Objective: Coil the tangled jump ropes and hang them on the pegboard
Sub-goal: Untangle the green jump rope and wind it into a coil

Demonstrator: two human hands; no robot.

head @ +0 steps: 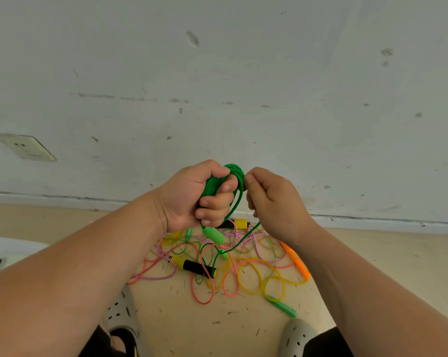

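Above the floor (pixel 346 256) by the wall, the green jump rope (pixel 235 173) is being gripped in coils by the left hand (pixel 192 199) and pinched by the right hand (pixel 272 199); loops should be kept even.

Hidden, cropped and unclear items, head view.
Green rope (pixel 237 173): most turns buried in the left hand's (pixel 192 197) grip, and its fingers cover the top of the pale handle (pixel 214 235). Right hand (pixel 272 199): pinches the rope, fingertips out of sight behind the thumb. Far handle (pixel 240 223): black end partly behind the left hand. Rope pile (pixel 243 274): strands cross too thickly to match to handles. Left forearm (pixel 76 253), right forearm (pixel 359 274), left shoe (pixel 120 310), right shoe (pixel 299 336): cut by the near edge. White object (pixel 1 256), left edge: cropped, blurred, unidentifiable.
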